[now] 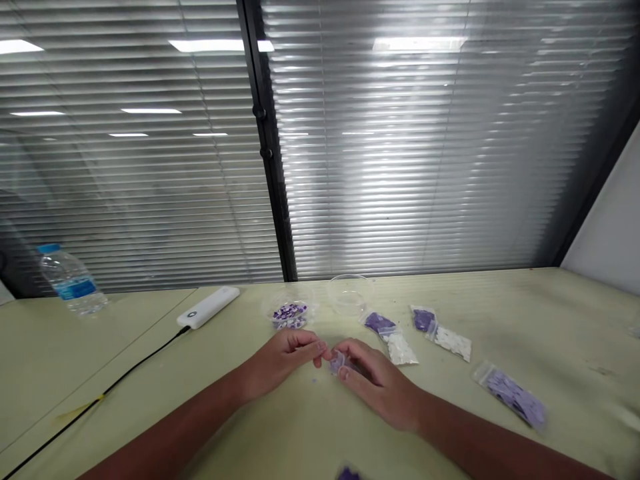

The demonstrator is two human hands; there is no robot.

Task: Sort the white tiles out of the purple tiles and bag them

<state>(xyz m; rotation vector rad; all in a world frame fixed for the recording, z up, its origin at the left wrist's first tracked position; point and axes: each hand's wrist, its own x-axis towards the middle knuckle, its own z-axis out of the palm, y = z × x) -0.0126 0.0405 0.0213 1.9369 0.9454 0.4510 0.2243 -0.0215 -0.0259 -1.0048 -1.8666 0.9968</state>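
My right hand (377, 383) is closed around a small clear plastic bag (339, 362) with light purple pieces in it. Thumb and fingers of my left hand (290, 360) are pinched together at the left side of that bag; what they hold, if anything, is too small to tell. A tiny purple piece (315, 381) lies on the table below my left fingers. Just beyond my hands stands a clear round bowl (310, 308) with purple and white pieces (290, 315) inside. Beside it is a second clear bowl (350, 293).
Right of my hands lie bags with dark purple (380, 323) and white pieces (400, 348), a similar pair (453, 342), and a long lilac bag (515, 398). On the left are a white power bank (209, 307), its black cable (135, 363) and a water bottle (75, 283).
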